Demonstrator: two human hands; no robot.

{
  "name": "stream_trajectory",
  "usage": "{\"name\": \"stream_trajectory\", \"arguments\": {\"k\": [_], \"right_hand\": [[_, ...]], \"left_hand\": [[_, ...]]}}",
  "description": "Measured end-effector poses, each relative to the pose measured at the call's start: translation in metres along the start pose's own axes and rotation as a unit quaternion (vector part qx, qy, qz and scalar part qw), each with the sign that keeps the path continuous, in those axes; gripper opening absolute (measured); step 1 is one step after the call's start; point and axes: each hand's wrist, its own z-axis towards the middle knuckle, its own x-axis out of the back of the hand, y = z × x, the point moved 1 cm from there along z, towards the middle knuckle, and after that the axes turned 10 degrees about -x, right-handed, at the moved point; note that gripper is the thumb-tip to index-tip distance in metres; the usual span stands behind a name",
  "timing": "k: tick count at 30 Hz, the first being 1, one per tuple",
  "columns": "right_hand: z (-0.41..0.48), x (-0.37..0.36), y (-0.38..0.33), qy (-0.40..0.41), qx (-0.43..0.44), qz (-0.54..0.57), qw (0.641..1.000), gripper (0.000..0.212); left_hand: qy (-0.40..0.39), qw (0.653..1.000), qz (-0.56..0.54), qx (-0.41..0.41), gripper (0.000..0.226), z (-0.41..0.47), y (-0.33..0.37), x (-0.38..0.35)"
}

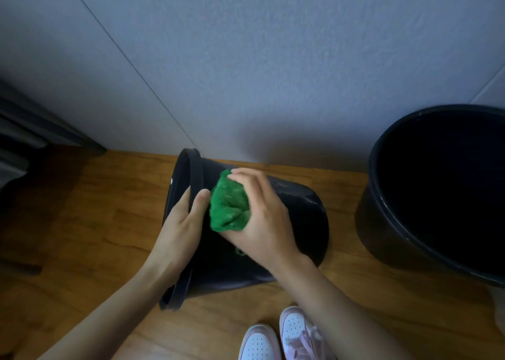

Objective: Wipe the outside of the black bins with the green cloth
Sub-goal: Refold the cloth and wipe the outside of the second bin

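One black bin (300, 217) lies on its side on the wooden floor (109, 223). The left hand (181, 223) grips its rim, thumb outside and fingers (183, 200) curled over the edge. Just right of that thumb, the right hand (262, 217) holds the bunched green cloth (228, 204) in curled fingers (246, 175) against the bin's side. A second black bin (382, 223) stands upright, well right of them.

Cloth (229, 206): bright green, knobbly weave. Bin (295, 217) on its side: black, glossy. Second bin (382, 223) at 3 o'clock: black, dark inside. Floor (109, 223): warm brown woodgrain. Wall (273, 59): pale grey-blue, stippled. Shoes (276, 338) at 6 o'clock: white with pink trim, perforated toes.
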Motion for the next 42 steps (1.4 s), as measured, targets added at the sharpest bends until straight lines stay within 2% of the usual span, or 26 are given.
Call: {"name": "stream_trajectory", "arguments": {"k": [3, 6, 10, 13, 18, 22, 25, 29, 31, 34, 36, 39, 42], "right_hand": [[0.005, 0.015, 0.05, 0.019, -0.108, -0.038, 0.993, 0.057], [0.005, 0.036, 0.099, 0.052, -0.236, -0.089, 0.966, 0.045], [-0.005, 0.043, 0.113, 0.052, -0.325, -0.129, 0.935, 0.045], [-0.012, 0.031, 0.081, 0.069, -0.296, -0.122, 0.945, 0.053], [-0.009, -0.001, 0.001, 0.069, -0.127, -0.093, 0.985, 0.063], [0.003, -0.007, -0.005, 0.055, -0.084, -0.12, 0.988, 0.06], [0.012, 0.004, 0.032, 0.046, -0.132, -0.142, 0.98, 0.054], [0.015, 0.036, 0.105, 0.039, -0.339, -0.156, 0.927, 0.048], [0.013, 0.046, 0.124, 0.039, -0.391, -0.135, 0.91, 0.047], [0.01, 0.046, 0.128, 0.045, -0.386, -0.133, 0.912, 0.047], [0.006, 0.042, 0.125, 0.061, -0.36, -0.138, 0.921, 0.046], [-0.007, 0.034, 0.124, 0.067, -0.341, -0.125, 0.929, 0.045], [-0.02, 0.031, 0.121, 0.068, -0.334, -0.099, 0.935, 0.048]], "left_hand": [[-0.013, 1.0, -0.022, 0.01, 0.023, -0.003, -0.003, 0.001], [-0.051, 0.998, -0.021, -0.007, 0.023, -0.006, -0.001, 0.002], [-0.073, 0.997, -0.014, -0.028, 0.023, -0.007, 0.0, 0.0], [-0.069, 0.997, -0.012, -0.036, 0.025, -0.011, -0.004, 0.004], [-0.054, 0.997, 0.018, -0.047, 0.024, -0.013, -0.005, 0.003], [-0.044, 0.998, 0.023, -0.05, 0.026, -0.01, -0.006, 0.003], [-0.059, 0.997, 0.014, -0.041, 0.025, -0.01, -0.007, 0.005], [-0.071, 0.997, 0.003, -0.027, 0.026, -0.011, -0.009, 0.009], [-0.086, 0.996, -0.011, -0.032, 0.025, -0.012, -0.008, 0.007], [-0.085, 0.995, -0.046, -0.02, 0.03, -0.011, 0.0, 0.008], [-0.079, 0.995, -0.057, 0.017, 0.033, 0.005, 0.002, 0.011], [-0.1, 0.991, -0.05, 0.076, 0.019, 0.02, 0.005, 0.019], [-0.096, 0.985, -0.057, 0.129, 0.025, 0.015, 0.01, 0.014]]}}
